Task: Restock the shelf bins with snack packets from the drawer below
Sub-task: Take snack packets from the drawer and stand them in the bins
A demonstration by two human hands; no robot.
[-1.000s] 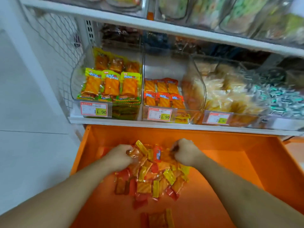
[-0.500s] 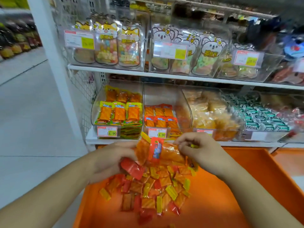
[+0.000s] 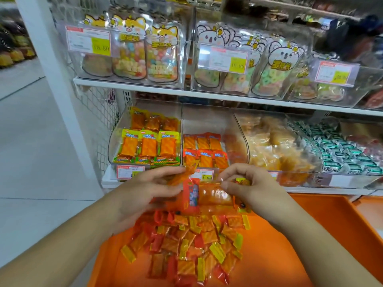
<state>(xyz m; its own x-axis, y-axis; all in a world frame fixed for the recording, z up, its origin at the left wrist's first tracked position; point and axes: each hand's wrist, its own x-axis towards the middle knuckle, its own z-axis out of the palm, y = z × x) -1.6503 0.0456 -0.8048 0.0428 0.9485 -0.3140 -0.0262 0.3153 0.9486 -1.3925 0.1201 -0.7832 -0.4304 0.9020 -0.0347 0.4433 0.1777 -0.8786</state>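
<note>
Both my hands hold up a clear bag of small orange, red and yellow snack packets (image 3: 186,245) over the open orange drawer (image 3: 331,235). My left hand (image 3: 149,189) grips the bag's top left. My right hand (image 3: 248,187) pinches its top right, by a large orange packet (image 3: 213,195) lying at the top of the bag. Just behind the hands stand two clear shelf bins: the left bin (image 3: 145,146) holds yellow-topped packets, the middle bin (image 3: 205,152) holds red-topped orange packets.
To the right are bins of pale snacks (image 3: 273,146) and green-wrapped sweets (image 3: 342,150). The upper shelf (image 3: 186,92) carries animal-shaped candy bags. A white post (image 3: 53,79) and wire mesh stand left; tiled floor lies beyond.
My hands have lifted the bag of packets out of the drawer, up to the level of the lower shelf bins. The view has tilted upward, showing the upper shelf.
</note>
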